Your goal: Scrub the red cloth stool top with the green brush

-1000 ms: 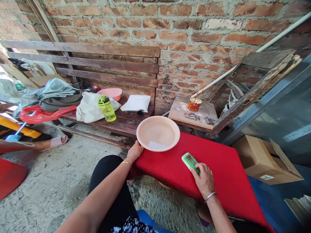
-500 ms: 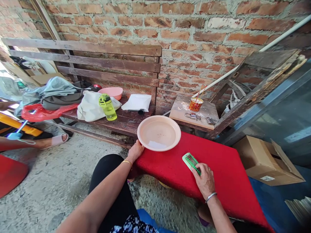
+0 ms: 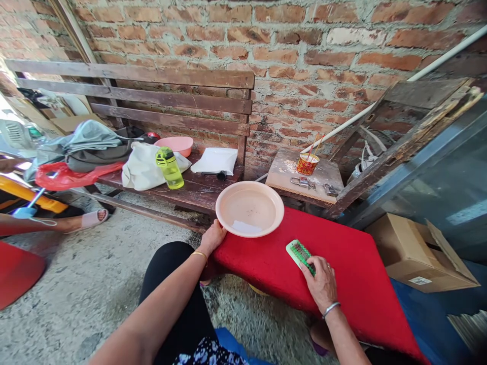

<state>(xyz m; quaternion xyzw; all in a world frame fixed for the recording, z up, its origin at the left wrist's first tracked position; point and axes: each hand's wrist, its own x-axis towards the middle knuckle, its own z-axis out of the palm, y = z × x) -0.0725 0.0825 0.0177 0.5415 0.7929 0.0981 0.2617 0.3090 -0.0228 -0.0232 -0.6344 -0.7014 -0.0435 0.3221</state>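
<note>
My left hand point(image 3: 212, 238) is closed at the left corner of the red cloth point(image 3: 342, 253) that covers a low table, just beside the rim of a pale pink basin point(image 3: 220, 218). Its fingertips are partly hidden there. In the basin is what looks like clear water with small dark specks on the bottom and a bright reflection. To the right, my right hand point(image 3: 321, 281) grips one end of a scrub brush point(image 3: 299, 253) with green bristles and a pale body. The brush is low over the red cloth, apart from the basin.
A wooden bench point(image 3: 198, 190) holds a green water bottle point(image 3: 170, 170), a white bag point(image 3: 137, 170) and a pink bowl point(image 3: 178, 145). Padlocks point(image 3: 301, 182) and a red cup point(image 3: 307, 165) sit on a small board. A cardboard box point(image 3: 411, 253) stands right; a person's sandaled foot point(image 3: 89, 219) shows left.
</note>
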